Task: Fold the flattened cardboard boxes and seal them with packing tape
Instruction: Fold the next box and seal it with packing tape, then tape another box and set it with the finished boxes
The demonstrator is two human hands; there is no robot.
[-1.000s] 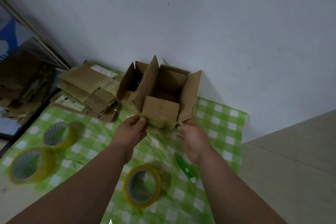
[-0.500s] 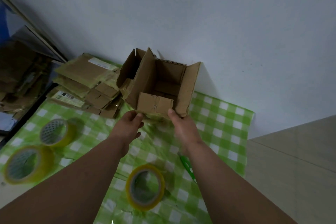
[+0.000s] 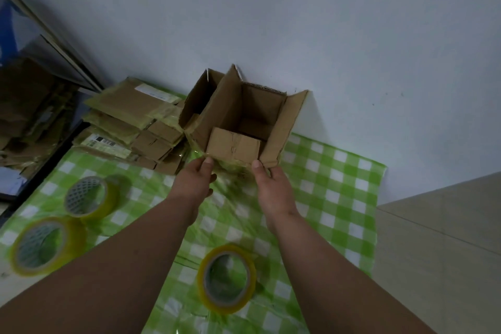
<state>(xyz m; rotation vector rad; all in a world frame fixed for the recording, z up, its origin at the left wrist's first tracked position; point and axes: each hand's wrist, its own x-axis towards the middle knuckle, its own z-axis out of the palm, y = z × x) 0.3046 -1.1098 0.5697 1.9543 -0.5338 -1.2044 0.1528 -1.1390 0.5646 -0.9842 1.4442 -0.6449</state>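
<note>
Open box [image 3: 244,119] stands on table [image 3: 330,187] against wall, flaps up. Left hand [image 3: 193,184] and right hand [image 3: 272,187] pinch lower corners of near flap [image 3: 233,145], fingers part-curled. Judged light, thin, creased (tears easily); grip along fold lines. Tape roll [image 3: 226,278] near.

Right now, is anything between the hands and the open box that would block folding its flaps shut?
Nothing visible. The left hand and right hand already touch the near flap of the open box. The nearest tape roll lies closer to the person, between the forearms.
</note>
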